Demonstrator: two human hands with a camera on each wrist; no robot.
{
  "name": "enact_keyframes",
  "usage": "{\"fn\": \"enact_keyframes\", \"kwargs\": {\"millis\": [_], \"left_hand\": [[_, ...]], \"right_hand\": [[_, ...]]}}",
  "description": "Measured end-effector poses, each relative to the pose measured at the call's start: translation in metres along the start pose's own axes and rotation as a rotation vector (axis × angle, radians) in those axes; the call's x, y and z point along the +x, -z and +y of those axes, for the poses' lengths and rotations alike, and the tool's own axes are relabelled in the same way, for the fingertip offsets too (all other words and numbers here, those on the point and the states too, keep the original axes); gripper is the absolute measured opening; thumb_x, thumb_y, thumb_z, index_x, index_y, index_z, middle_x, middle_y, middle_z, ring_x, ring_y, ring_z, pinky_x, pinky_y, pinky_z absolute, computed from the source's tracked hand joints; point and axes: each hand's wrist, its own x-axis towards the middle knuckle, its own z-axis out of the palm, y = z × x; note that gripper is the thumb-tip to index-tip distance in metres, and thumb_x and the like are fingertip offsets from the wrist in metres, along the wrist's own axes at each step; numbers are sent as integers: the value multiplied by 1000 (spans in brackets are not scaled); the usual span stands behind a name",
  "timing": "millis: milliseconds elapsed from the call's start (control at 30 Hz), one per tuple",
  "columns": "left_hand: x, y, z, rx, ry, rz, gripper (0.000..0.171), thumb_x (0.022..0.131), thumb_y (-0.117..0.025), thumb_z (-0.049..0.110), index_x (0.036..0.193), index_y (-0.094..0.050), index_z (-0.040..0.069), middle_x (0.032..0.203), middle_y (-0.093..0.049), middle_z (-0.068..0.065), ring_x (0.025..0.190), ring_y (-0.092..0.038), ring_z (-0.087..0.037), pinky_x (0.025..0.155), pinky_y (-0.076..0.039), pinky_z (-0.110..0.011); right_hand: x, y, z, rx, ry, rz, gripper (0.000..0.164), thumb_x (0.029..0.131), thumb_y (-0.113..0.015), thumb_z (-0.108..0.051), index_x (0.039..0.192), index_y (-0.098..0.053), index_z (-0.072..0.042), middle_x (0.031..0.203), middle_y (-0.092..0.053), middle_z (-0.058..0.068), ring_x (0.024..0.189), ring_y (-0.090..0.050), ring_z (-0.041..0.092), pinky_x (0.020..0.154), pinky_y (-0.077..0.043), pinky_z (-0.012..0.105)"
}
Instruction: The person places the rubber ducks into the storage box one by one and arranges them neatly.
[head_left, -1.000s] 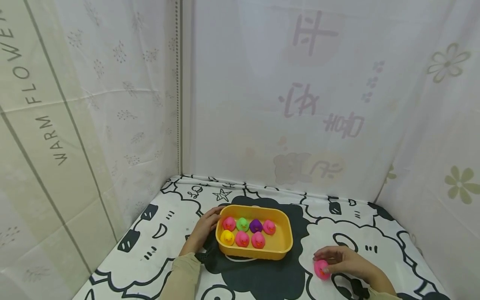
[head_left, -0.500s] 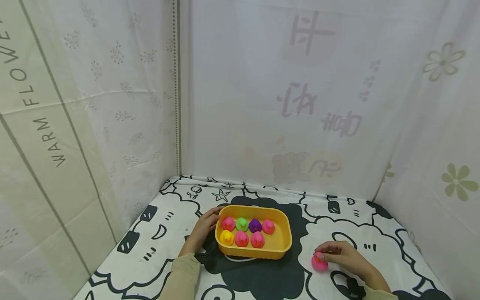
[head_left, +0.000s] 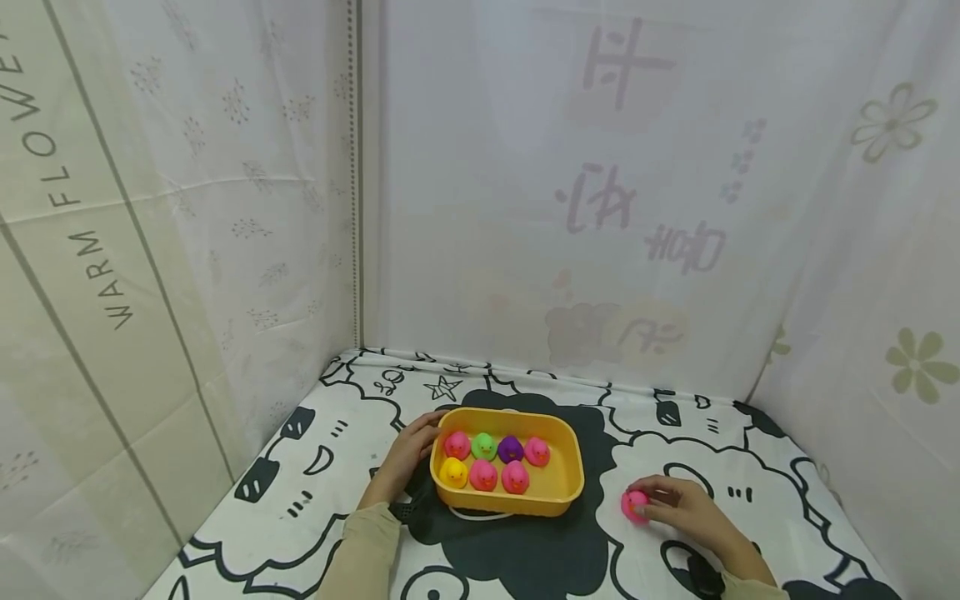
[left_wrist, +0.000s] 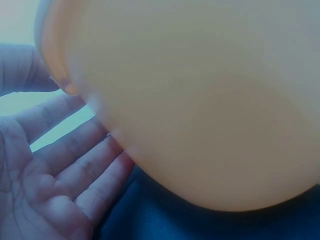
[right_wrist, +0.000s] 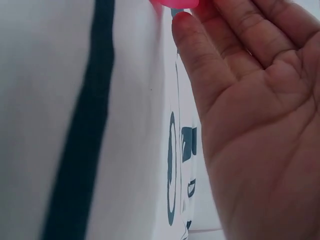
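Observation:
My right hand point(head_left: 684, 510) pinches a pink rubber duck point(head_left: 634, 506) between thumb and fingertips, to the right of a yellow plastic basin point(head_left: 558, 498). In the right wrist view only the underside of that pink duck point(right_wrist: 177, 2) shows at the top, by the fingertips. Whether the duck touches the cloth cannot be told. At the basin's left end, my left hand point(head_left: 408, 454) rests against the rim. The left wrist view shows its fingers point(left_wrist: 75, 145) fairly straight, touching the outer wall of the basin point(left_wrist: 200, 110).
Several rubber ducks stand in two rows inside the basin: pink ones point(head_left: 483, 476), a green one point(head_left: 483, 447), a purple one point(head_left: 511, 451) and a yellow one point(head_left: 453, 473). A black-and-white patterned cloth point(head_left: 555, 550) covers the table. Curtains point(head_left: 480, 208) enclose the back and sides.
My right hand has moved a little forward and to the left with the pink duck, whose tilt has shifted slightly. My left hand and the basin have stayed in place.

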Motion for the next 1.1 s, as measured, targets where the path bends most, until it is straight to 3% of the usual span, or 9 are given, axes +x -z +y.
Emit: {"fn": "enact_keyframes", "kwargs": {"millis": [267,567,700,1100], "left_hand": [[0,-1,2,9,12,14,45,99,-58,31,140,-58,14,143,-55,-10,122,-59,-25,108,-45,-39],[2,-1,1,4,23,21,45,98,-58,31,140,-59,16,141,-57,-8,121,-59,-24,108,-45,-38],[4,-1,0,11,28,27,45,98,-58,32,140,-59,16,140,-57,-8,120,-59,-24,108,-45,-40],[-1,-1,2,21,17,23,44,99,-57,31,140,-59,15,142,-56,-10,122,-58,-26,108,-45,-40]], "right_hand": [[-1,1,-3,-66,5,40,36,84,-81,-36,114,-72,-17,109,-72,-5,107,-64,8,98,-54,35],[0,-1,-3,-99,-2,57,37,84,-81,-36,114,-72,-16,109,-72,-4,107,-65,11,98,-54,36],[0,-1,-4,-101,-37,71,37,84,-80,-39,113,-72,-18,109,-72,-6,107,-64,11,97,-54,34],[0,-1,-6,-98,-33,138,35,87,-78,-36,115,-73,-15,110,-72,-3,104,-65,7,92,-55,25]]}}
